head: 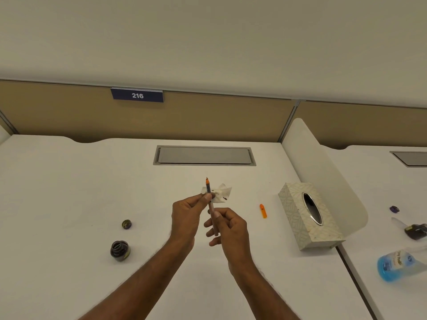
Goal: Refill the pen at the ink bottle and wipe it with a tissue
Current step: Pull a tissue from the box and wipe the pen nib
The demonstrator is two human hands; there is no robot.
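Over the middle of the white desk [69, 192] I hold a thin pen [210, 204], nib end up, with an orange collar near its tip. My right hand [227, 229] grips the lower barrel. My left hand [188, 215] pinches an ink-stained white tissue [220, 192] against the upper barrel. The open ink bottle [120, 250] stands at the front left, apart from both hands, and its dark round cap [126, 224] lies just behind it.
An orange pen cap [263, 211] lies to the right of my hands. A patterned tissue box [308, 215] sits by the curved divider [323, 172]. The neighbouring desk holds a blue bottle [395, 265], another ink bottle [417, 230] and a small cap [394, 209]. A grey cable hatch [204, 155] lies behind.
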